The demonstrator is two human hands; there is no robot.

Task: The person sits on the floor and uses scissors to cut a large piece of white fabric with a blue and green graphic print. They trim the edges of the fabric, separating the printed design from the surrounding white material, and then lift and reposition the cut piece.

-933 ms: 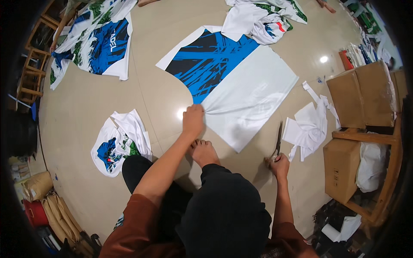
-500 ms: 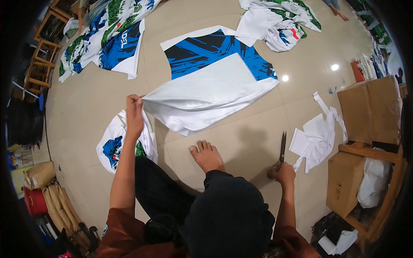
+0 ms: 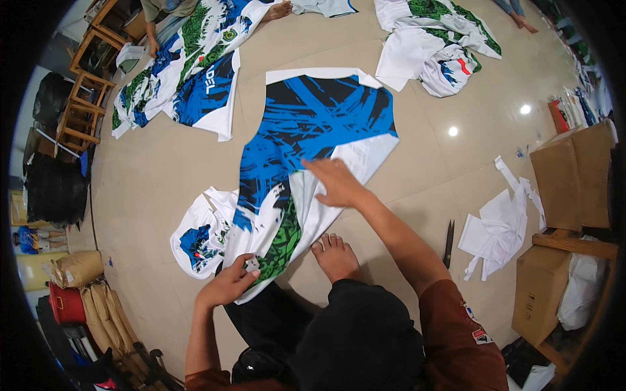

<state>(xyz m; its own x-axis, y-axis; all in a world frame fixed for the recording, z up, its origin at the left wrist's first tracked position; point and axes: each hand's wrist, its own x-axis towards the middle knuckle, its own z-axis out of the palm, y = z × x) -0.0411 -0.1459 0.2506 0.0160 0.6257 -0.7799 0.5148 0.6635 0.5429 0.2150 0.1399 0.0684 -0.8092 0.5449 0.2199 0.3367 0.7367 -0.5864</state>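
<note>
A printed fabric panel, blue and black with white and green toward me, lies on the floor in front of me. My left hand pinches its near end, beside the green part. Over the middle of the panel my right hand reaches with fingers stretched out, close to a fold where the white underside shows. Whether its fingertips press the cloth I cannot tell. A pair of scissors lies on the floor right of my bare foot, its handles hidden by my right arm. Another white printed piece lies left of the panel.
More printed fabric lies at the far left and far right. A co-worker's hand rests by the left pile. White scraps lie near cardboard boxes on the right. Wooden frames stand left.
The panel, lifted with its white side showing, now lies with more print face up. My left hand has come nearer me. My right hand has let go of the scissors and moved onto the panel.
</note>
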